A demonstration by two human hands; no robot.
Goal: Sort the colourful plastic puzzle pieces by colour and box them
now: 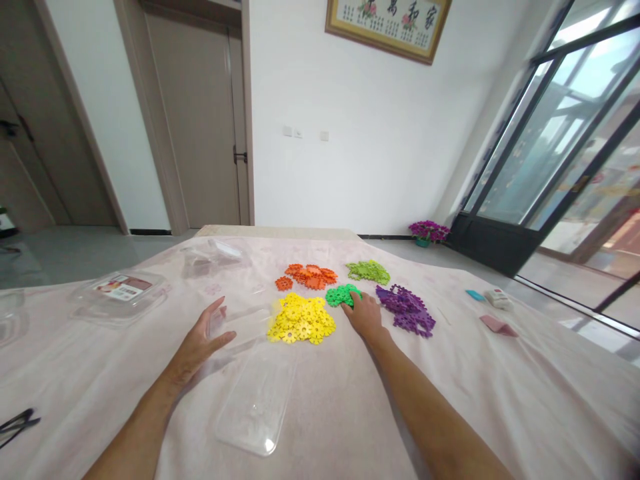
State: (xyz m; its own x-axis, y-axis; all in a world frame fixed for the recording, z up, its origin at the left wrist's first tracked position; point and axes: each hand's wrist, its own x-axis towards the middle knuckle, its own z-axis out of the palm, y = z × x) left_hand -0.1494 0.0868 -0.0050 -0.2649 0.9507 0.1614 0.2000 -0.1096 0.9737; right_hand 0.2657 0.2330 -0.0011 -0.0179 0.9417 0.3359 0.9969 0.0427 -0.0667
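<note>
My right hand [365, 313] reaches to a small pile of green flower-shaped plastic discs [341, 295]. Its thumb and fingers curl onto the near right edge of that pile; how many discs they grip is hidden. To the left, my left hand [206, 333] has thumb and fingers apart, at the end of a clear plastic box [245, 330]. Yellow discs [301, 319] are heaped between the hands, against the box's right end. Orange discs [313, 275] lie behind them, light green discs [369, 271] at the back right, and purple discs [407, 310] right of my right hand.
A clear plastic lid [257, 400] lies flat in front. More clear containers stand at left, one with a labelled lid [120, 290]. Glasses [17, 423] rest at the left edge. A pink cloth piece [499, 326] and a small white box [498, 299] lie at right on the tablecloth.
</note>
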